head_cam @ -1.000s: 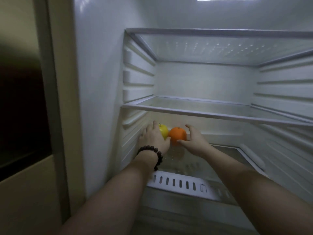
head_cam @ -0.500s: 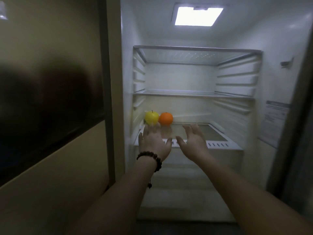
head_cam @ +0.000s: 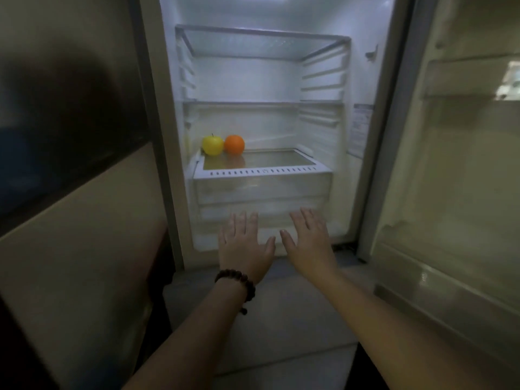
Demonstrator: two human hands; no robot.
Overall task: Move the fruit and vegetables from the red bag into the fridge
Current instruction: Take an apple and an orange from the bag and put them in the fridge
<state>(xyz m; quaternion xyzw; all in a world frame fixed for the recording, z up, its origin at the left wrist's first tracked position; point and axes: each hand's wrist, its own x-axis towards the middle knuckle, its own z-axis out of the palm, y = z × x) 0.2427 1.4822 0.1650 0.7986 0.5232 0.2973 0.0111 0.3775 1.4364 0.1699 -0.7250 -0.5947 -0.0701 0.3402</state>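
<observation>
A yellow apple (head_cam: pixel 213 145) and an orange (head_cam: pixel 234 144) sit side by side at the back left of the lowest glass shelf (head_cam: pixel 281 161) of the open fridge. My left hand (head_cam: pixel 244 243), with a dark bead bracelet on its wrist, is held out flat with fingers straight, well below and in front of the fruit. My right hand (head_cam: pixel 309 240) is beside it, also flat and holding nothing. Both hands hover in front of the clear crisper drawer (head_cam: pixel 261 190). The red bag is out of view.
Two higher glass shelves (head_cam: pixel 253 102) hold nothing. The open fridge door (head_cam: pixel 450 164) with its door bins stands to the right. A beige and dark cabinet front (head_cam: pixel 70 164) fills the left side. Pale floor (head_cam: pixel 281 319) lies below the fridge.
Both hands have let go of the apple and the orange and drawn back out of the fridge. The view has pulled away, so the whole fridge interior and door now show.
</observation>
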